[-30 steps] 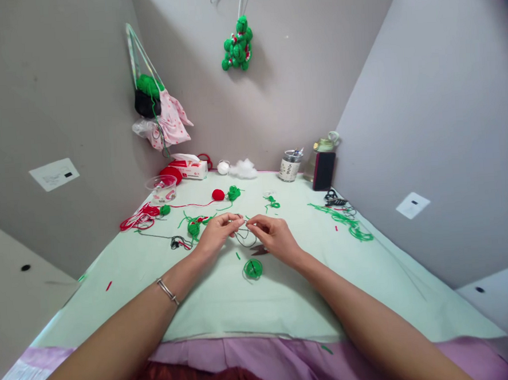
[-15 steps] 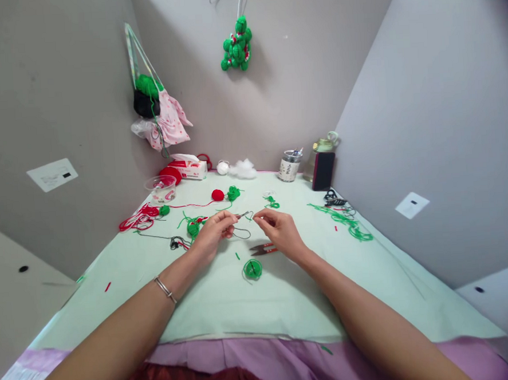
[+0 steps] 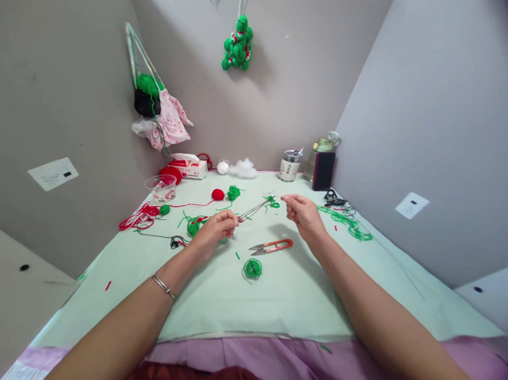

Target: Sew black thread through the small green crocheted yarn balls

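Dark thread (image 3: pixel 255 209) stretches in thin strands between my two hands over the pale green cloth. My left hand (image 3: pixel 217 229) pinches its left end, beside a green and red yarn piece (image 3: pixel 193 226). At the other end, my right hand (image 3: pixel 302 213) is raised with thumb and forefinger pressed together on the thread; a needle there is too small to make out. Orange-handled thread snips (image 3: pixel 277 246) lie below and between the hands. Nearer the front edge is a small round green yarn piece (image 3: pixel 252 268).
Red yarn strands (image 3: pixel 139 218) and a clear tub (image 3: pixel 161 191) are at the left. Green strands (image 3: pixel 351 225), black scissors (image 3: pixel 334 199) and a phone (image 3: pixel 323 171) are at the right. Behind stand a tissue box (image 3: pixel 195 169) and a can (image 3: pixel 290 166).
My right hand has moved right and slightly away, drawing the thread out long between the hands. The snips' orange handle is uncovered. My left hand has barely moved.
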The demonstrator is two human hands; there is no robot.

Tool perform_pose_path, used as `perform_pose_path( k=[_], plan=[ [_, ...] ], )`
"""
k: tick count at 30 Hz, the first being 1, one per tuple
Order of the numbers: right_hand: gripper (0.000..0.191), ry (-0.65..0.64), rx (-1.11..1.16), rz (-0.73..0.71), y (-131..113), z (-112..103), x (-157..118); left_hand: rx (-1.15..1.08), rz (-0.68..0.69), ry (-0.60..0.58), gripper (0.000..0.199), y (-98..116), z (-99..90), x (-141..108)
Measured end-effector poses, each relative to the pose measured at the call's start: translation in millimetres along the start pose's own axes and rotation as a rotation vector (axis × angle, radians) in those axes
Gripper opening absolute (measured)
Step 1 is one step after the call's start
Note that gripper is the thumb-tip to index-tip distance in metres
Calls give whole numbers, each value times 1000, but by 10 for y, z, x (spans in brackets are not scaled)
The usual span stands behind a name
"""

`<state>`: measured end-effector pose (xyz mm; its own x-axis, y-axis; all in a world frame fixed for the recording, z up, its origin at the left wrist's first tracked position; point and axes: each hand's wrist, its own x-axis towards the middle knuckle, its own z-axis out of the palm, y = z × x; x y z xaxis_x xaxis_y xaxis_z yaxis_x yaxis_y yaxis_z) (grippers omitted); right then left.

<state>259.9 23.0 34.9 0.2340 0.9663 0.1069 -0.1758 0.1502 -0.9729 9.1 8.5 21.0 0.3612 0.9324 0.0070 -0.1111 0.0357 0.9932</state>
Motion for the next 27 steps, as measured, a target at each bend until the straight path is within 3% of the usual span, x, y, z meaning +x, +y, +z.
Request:
perform_pose_path(
  k=[6, 9, 12, 14, 16, 20, 27],
  plan=[
    [34, -21, 158, 53, 23, -47, 62, 515, 215, 3, 6, -121, 2, 2],
    [29, -47, 210, 99, -3, -34, 56, 451, 206, 3, 16, -69, -46, 6],
    [23, -60, 241, 114, -40, -27, 49, 384, 214, 140, 28, 66, -175, 17],
    [21, -60, 273, 123, -57, -29, 48, 436, 273, 235, 25, 138, -282, 30],
    [19, -51, 300, 132, -63, -38, 50, 584, 337, 258, 22, 156, -375, 49],
    [17, -37, 308, 106, -56, -65, 58, 915, 284, 178, 25, 36, -463, 92],
    [18, -52, 412, 112, -108, -97, 79, 1158, 308, 33, 27, -180, -507, 139]
  ],
)
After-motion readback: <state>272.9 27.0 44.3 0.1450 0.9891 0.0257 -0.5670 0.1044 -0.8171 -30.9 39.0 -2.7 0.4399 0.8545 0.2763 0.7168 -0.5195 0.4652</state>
